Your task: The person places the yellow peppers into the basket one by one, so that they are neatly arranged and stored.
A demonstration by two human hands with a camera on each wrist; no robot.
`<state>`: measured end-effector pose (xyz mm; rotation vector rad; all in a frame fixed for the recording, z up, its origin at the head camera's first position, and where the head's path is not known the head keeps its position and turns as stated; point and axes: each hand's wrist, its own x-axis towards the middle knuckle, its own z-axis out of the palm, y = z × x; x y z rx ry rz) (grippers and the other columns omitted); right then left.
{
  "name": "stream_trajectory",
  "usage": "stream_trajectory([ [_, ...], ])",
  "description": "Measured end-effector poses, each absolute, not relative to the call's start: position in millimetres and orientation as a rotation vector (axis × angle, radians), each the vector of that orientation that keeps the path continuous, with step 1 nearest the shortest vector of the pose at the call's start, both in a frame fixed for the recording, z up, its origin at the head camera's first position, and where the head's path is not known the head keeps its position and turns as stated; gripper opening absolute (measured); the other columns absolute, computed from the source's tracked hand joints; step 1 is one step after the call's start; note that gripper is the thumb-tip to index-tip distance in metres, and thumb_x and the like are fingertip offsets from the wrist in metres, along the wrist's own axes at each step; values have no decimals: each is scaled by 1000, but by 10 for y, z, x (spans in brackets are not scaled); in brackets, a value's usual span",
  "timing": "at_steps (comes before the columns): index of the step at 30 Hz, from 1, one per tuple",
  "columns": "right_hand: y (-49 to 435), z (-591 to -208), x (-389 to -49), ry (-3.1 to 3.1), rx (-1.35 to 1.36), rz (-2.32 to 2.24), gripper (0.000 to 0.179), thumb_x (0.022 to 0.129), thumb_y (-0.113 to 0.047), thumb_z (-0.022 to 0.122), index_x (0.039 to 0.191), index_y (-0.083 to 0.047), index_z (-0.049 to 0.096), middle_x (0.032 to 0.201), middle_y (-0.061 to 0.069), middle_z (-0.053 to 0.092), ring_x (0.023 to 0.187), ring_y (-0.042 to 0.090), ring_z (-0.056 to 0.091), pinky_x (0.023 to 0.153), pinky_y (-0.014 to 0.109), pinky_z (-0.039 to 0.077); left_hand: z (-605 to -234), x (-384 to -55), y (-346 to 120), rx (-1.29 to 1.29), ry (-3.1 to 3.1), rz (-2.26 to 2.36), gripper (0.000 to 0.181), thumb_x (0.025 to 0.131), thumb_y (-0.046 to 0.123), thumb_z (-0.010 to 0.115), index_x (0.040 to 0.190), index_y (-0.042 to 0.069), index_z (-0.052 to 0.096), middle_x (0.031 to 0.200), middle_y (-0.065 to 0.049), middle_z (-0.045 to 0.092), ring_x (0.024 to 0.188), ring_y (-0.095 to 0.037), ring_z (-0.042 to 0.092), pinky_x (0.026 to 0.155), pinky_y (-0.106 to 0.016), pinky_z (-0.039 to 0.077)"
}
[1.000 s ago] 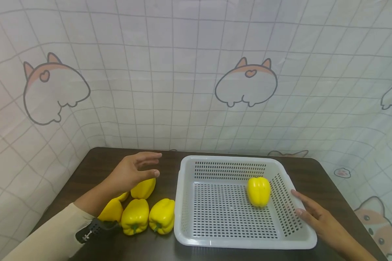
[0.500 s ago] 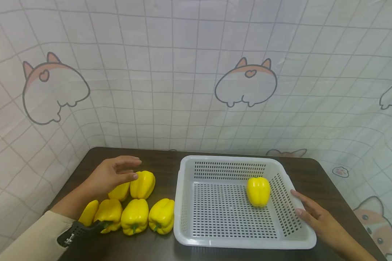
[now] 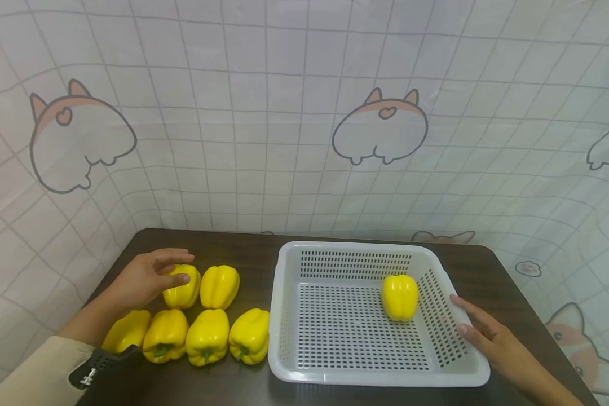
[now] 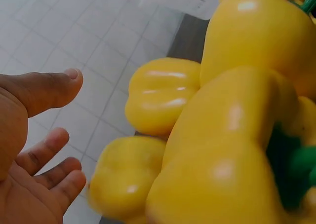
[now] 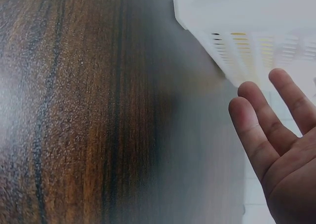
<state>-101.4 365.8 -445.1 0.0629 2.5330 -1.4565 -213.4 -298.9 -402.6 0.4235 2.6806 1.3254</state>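
My left hand (image 3: 147, 276) hovers at the back-left yellow bell pepper (image 3: 182, 288), thumb and fingers spread apart with nothing between them. Another yellow bell pepper (image 3: 220, 286) lies just right of it. Several more form a front row, among them a pepper (image 3: 208, 337) with its green stem toward me. In the left wrist view the hand (image 4: 37, 150) stands apart from the peppers (image 4: 163, 95). With straight fingers, my right hand (image 3: 492, 341) touches the right rim of a white perforated plastic basket (image 3: 375, 378). One yellow bell pepper (image 3: 400, 298) sits inside, near the right wall.
Everything stands on a dark wood-grain table (image 3: 256, 256). A white grid-patterned sheet (image 3: 284, 141) with corgi drawings rises behind it and along both sides. The front-row peppers reach right up to the basket's left side.
My left hand has moved left, from over the right back pepper to the left back one, uncovering more peppers. The right hand stays at the basket rim.
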Motion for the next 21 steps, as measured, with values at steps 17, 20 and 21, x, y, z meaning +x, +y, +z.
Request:
stream_trajectory([
  [17,3662,-4449,-1039,2535,34,-1462,67,109,-31,52,165,-21,17,149,42,36,84,30,74,66,43,63,-4134,-2195,-3183,281,2709,1260,60,94,38,76,143,7,59,159,-23,37,139,-51,40,102,-63,46],
  [20,3664,-4452,-1034,2532,66,-1453,68,108,-33,53,165,-20,18,150,42,35,85,30,74,66,43,63,-4149,-2210,-3178,247,2722,1186,61,93,41,76,142,10,61,156,-25,40,139,-51,39,100,-66,45],
  [21,3664,-4453,-1032,2529,74,-1453,69,108,-33,54,165,-20,18,150,42,35,85,31,74,66,43,63,-4153,-2212,-3174,240,2725,1161,60,92,42,77,142,11,61,156,-25,41,139,-51,38,100,-67,45],
])
